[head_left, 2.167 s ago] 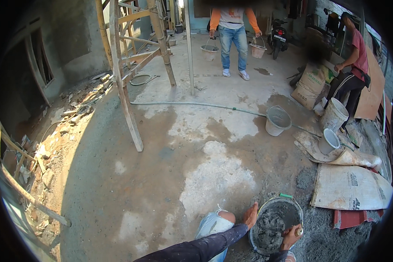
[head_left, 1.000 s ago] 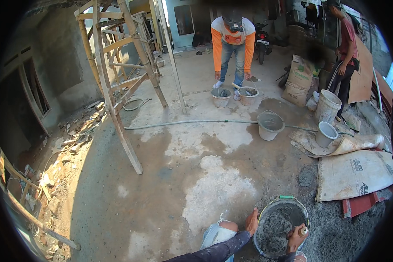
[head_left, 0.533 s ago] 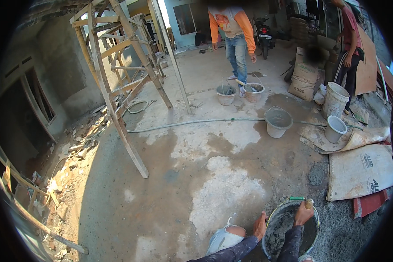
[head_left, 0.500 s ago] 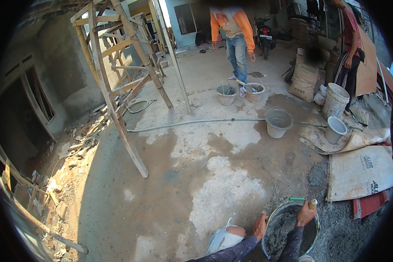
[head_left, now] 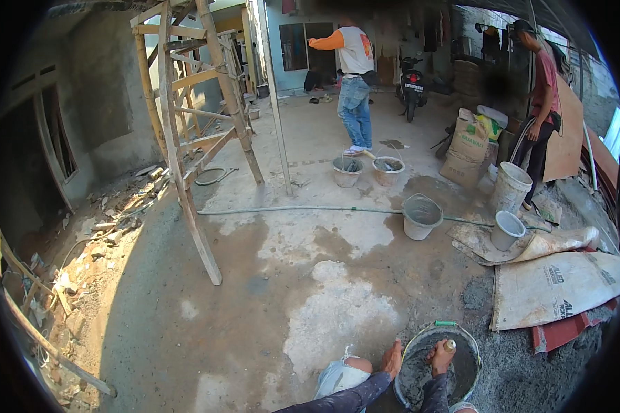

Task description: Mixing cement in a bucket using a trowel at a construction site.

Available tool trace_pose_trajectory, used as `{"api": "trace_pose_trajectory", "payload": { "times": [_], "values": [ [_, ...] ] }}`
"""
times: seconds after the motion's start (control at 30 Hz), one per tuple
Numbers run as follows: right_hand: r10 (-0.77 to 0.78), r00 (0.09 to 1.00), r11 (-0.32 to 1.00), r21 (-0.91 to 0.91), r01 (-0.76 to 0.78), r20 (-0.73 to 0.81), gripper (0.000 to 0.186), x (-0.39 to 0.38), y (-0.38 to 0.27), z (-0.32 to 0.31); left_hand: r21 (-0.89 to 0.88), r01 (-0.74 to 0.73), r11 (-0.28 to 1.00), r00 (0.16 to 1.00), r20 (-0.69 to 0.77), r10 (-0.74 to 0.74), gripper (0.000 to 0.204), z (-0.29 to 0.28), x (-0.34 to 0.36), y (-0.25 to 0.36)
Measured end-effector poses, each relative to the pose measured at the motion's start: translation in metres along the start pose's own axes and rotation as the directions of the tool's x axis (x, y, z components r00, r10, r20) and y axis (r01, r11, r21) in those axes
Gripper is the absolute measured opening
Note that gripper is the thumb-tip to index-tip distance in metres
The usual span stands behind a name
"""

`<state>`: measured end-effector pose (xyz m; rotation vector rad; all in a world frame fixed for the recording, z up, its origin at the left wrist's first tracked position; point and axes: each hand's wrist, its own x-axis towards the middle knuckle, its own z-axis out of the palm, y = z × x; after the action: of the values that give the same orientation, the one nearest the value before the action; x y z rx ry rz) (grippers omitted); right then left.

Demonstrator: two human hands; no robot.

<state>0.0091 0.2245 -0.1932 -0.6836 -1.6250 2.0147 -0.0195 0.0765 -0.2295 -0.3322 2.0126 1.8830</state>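
A dark bucket [head_left: 477, 361] with a wire bail and a green grip stands on the ground at my lower right, holding wet grey mortar [head_left: 415, 378]. My left hand [head_left: 392, 360] holds the bucket's left rim. Inside the rim, my right hand [head_left: 439, 358] is closed round the wooden handle [head_left: 450, 345] of what looks like a trowel; its blade is hidden below the hand. My jeans-clad knee [head_left: 344, 377] is just left of the bucket.
Ahead are a grey bucket [head_left: 422, 219], a hose [head_left: 289, 208] and two mortar pails [head_left: 348, 172]. Bamboo scaffolding [head_left: 193, 199] rises left. To the right lie white sacks [head_left: 558, 288], near a smaller pail [head_left: 508, 230]. Two people [head_left: 357, 76] stand farther back.
My right hand has moved down and inward with the tool, lower into the bucket. The person in orange sleeves has turned away and raised an arm. My view has shifted slightly.
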Motion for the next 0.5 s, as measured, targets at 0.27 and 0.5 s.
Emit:
{"api": "trace_pose_trajectory", "payload": {
  "times": [0.27,0.5],
  "values": [
    [-0.211,0.930,0.947,0.171,0.271,-0.302,0.029,-0.082,-0.112,-0.051,0.012,-0.008,1.000,1.000,-0.024,0.009,0.075,0.002,0.000,-0.003],
    [-0.346,0.859,0.838,-0.536,0.102,-0.378,0.015,-0.013,-0.043,-0.038,-0.018,0.017,1.000,0.999,0.049,-0.016,0.076,-0.001,-0.001,0.004]
  ]
}}
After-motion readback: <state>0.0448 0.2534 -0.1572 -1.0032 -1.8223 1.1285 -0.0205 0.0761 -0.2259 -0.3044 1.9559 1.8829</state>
